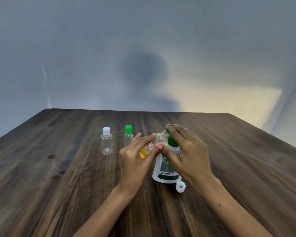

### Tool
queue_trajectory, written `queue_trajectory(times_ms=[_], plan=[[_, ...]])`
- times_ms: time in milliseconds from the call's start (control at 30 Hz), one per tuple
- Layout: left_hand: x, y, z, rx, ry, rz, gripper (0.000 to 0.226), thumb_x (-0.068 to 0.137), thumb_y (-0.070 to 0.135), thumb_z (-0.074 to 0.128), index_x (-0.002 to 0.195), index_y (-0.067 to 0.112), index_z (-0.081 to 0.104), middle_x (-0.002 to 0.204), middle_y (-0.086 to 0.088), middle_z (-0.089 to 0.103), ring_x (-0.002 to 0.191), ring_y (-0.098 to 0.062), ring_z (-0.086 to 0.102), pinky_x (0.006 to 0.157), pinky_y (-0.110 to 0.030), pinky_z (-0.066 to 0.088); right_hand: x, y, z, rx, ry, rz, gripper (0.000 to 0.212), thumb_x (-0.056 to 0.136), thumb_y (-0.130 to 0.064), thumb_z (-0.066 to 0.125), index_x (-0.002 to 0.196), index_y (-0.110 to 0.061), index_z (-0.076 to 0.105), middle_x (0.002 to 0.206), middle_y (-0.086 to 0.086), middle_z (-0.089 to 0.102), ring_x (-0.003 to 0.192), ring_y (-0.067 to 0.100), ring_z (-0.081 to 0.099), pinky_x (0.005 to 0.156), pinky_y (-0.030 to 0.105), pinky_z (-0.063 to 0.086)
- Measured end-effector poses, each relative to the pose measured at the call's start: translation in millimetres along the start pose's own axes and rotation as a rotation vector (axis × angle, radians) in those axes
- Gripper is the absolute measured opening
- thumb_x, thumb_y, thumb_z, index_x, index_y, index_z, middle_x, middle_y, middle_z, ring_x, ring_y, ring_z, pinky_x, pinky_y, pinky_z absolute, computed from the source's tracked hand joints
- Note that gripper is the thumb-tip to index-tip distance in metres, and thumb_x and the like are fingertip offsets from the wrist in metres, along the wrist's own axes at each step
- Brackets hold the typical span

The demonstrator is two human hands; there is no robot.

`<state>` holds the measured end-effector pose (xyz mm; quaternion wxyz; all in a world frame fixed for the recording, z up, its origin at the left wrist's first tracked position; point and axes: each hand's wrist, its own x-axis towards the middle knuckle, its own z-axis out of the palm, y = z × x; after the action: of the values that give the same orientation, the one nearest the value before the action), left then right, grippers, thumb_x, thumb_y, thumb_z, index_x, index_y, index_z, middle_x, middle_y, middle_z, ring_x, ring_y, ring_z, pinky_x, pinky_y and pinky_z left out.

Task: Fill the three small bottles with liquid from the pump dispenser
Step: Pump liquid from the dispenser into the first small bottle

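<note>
Left: two capped bottles (106, 141) (128, 135) stand near; loose cap (180, 186) beside dispenser (166, 170).

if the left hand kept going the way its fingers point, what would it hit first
Probably the green pump head of the dispenser; the left hand, gripping the tilted small bottle, points up-right toward it. Depth is unclear.

One view only: your head camera, wide-angle. It faces forward and down across the surface (58, 168) toward the far wall (75, 48). Your hands sit close, low in frame.
</note>
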<state>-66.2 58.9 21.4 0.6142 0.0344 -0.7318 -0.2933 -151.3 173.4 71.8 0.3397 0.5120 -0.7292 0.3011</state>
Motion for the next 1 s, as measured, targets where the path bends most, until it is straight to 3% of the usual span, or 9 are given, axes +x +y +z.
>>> queue_trajectory(times_ms=[233,367,600,767,1000], plan=[[0.3,0.0,0.0,-0.002,0.017,0.016,0.049,0.09,0.056,0.054,0.113,0.014,0.066,0.107,0.012,0.066,0.099,0.017,0.06,0.107,-0.022,0.041,5.0,1.1,-1.2,-0.018,0.006,-0.031,0.086,0.091,-0.072,0.018,0.116,-0.007,0.068,0.122,0.007,0.065,0.116,0.023,0.06,0.093,0.035,0.044],[-0.4,-0.7,0.4,0.013,-0.013,0.005,0.052,0.091,0.056,0.053,0.112,0.012,0.067,0.108,0.01,0.067,0.098,0.017,0.059,0.107,-0.023,0.041,0.6,1.7,2.4,-0.037,0.016,-0.021,0.084,0.092,-0.071,0.02,0.111,-0.007,0.07,0.115,0.007,0.068,0.107,0.023,0.065,0.088,0.028,0.039],[-1.3,-3.2,-0.2,0.017,-0.003,-0.005,0.042,0.085,0.042,0.064,0.11,0.009,0.071,0.107,0.009,0.068,0.099,0.013,0.061,0.107,-0.026,0.043,6.4,3.4,-4.3,-0.009,-0.009,-0.026,0.085,0.091,-0.073,0.018,0.116,-0.009,0.068,0.12,0.004,0.066,0.113,0.021,0.061,0.089,0.028,0.043],[0.1,0.6,-0.1,0.007,-0.008,0.008,0.05,0.09,0.054,0.054,0.111,0.01,0.069,0.108,0.01,0.066,0.098,0.018,0.059,0.108,-0.02,0.039,-0.6,1.6,-0.9,-0.032,0.012,-0.025,0.083,0.091,-0.073,0.021,0.112,-0.008,0.069,0.112,0.004,0.069,0.102,0.02,0.065,0.084,0.021,0.039],[1.7,0.5,-0.1,0.0,0.012,0.004,0.047,0.089,0.055,0.055,0.114,0.016,0.065,0.107,0.01,0.067,0.098,0.016,0.06,0.108,-0.022,0.039,5.4,1.3,-4.6,-0.045,-0.003,-0.038,0.083,0.091,-0.072,0.019,0.114,-0.009,0.068,0.116,0.005,0.068,0.107,0.021,0.064,0.085,0.023,0.037]])
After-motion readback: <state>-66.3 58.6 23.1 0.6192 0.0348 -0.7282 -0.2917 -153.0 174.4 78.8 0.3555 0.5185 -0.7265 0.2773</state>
